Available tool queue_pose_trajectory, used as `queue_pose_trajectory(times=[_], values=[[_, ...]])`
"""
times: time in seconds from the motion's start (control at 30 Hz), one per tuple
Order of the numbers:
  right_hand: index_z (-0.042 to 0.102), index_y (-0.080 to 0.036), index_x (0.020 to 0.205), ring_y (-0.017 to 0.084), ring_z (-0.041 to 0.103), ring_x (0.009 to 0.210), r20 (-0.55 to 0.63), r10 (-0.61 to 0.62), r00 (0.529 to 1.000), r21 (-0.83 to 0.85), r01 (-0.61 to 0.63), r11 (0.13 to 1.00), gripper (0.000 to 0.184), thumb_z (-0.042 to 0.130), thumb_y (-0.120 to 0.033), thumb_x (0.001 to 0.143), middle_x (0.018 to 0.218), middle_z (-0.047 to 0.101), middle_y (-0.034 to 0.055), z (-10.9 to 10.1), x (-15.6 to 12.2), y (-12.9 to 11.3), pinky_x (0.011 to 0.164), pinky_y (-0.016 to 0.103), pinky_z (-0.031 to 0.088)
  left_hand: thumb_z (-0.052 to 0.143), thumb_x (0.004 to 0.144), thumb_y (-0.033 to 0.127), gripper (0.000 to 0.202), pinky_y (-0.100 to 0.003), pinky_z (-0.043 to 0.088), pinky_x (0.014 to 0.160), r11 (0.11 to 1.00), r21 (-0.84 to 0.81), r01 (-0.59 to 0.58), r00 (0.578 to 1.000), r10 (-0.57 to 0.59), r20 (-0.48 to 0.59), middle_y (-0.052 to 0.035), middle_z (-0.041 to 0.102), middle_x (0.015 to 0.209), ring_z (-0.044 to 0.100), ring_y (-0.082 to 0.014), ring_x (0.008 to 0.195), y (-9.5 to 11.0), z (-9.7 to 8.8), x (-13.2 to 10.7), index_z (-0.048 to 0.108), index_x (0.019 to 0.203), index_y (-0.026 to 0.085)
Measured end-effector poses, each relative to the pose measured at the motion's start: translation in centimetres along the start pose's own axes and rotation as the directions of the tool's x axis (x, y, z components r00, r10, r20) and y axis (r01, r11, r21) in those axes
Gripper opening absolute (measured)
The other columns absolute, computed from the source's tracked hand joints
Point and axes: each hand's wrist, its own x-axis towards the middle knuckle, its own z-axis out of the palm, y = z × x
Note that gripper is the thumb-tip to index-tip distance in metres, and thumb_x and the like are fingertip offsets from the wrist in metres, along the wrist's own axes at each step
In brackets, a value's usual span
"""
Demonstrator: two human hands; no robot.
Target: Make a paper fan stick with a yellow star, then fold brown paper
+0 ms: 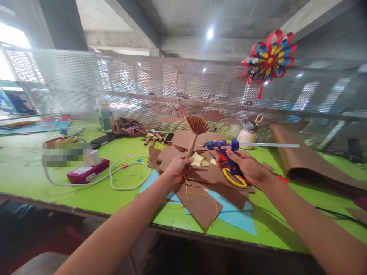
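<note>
My left hand (181, 167) is closed round a rolled brown paper stick (191, 146) that stands tilted, with a pleated brown paper fan (197, 125) at its top. Yellow string (187, 187) hangs below that fist. In my right hand (243, 163) is a blue hot glue gun (233, 165), a clear glue stick (269, 145) jutting from its back. The gun's nozzle points left, close to the paper stick; whether they touch I cannot tell. Beneath both hands lie brown paper sheets (200, 212), yellow paper stars (197, 159) and yellow-handled scissors (234, 179).
On the green table (94, 200) a purple power strip (87, 172) trails a white cable (130, 188) at left. Small paper rolls (155, 137) lie behind my left hand. A bottle (248, 135) and a large curled brown sheet (304, 160) stand at right. A paper flower (270, 60) hangs above.
</note>
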Motion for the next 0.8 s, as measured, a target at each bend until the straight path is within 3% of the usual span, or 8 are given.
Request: queue_pose_trajectory(times=[0.1, 0.37, 0.8], values=[[0.064, -0.016, 0.087, 0.017, 0.062, 0.07, 0.027, -0.005, 1.0, 0.02, 0.004, 1.0, 0.04, 0.06, -0.053, 0.075, 0.082, 0.066, 0.0065, 1.2, 1.1, 0.8, 0.068, 0.033, 0.051, 0.072, 0.058, 0.009, 0.017, -0.013, 0.04, 0.045, 1.0, -0.016, 0.0, 1.0, 0.0, 0.003, 0.0045, 0.047, 0.058, 0.045, -0.0022, 0.047, 0.0, 0.1, -0.2, 0.058, 0.068, 0.011], [0.061, -0.017, 0.076, 0.014, 0.056, 0.063, 0.013, -0.061, 0.998, -0.123, 0.062, 0.99, 0.037, 0.055, -0.053, 0.079, 0.075, 0.061, 0.0045, 0.7, 0.5, 2.0, 0.062, 0.028, 0.048, 0.069, 0.061, 0.007, 0.015, -0.013, 0.04, 0.045, 0.999, -0.043, 0.015, 0.997, -0.012, 0.075, 0.0028, 0.051, 0.061, 0.045, -0.002, 0.046, 0.1, 0.7, -0.5, 0.063, 0.074, 0.01], [0.058, -0.017, 0.081, 0.012, 0.053, 0.06, -0.012, -0.146, 0.989, -0.191, 0.141, 0.971, 0.036, 0.047, -0.05, 0.086, 0.071, 0.056, 0.0018, 1.1, 0.5, 3.2, 0.058, 0.025, 0.047, 0.069, 0.061, 0.005, 0.015, -0.013, 0.041, 0.046, 0.996, -0.053, 0.065, 0.996, -0.062, 0.061, 0.0025, 0.052, 0.062, 0.048, -0.0025, 0.048, 0.0, 0.9, -0.7, 0.061, 0.072, 0.01]])
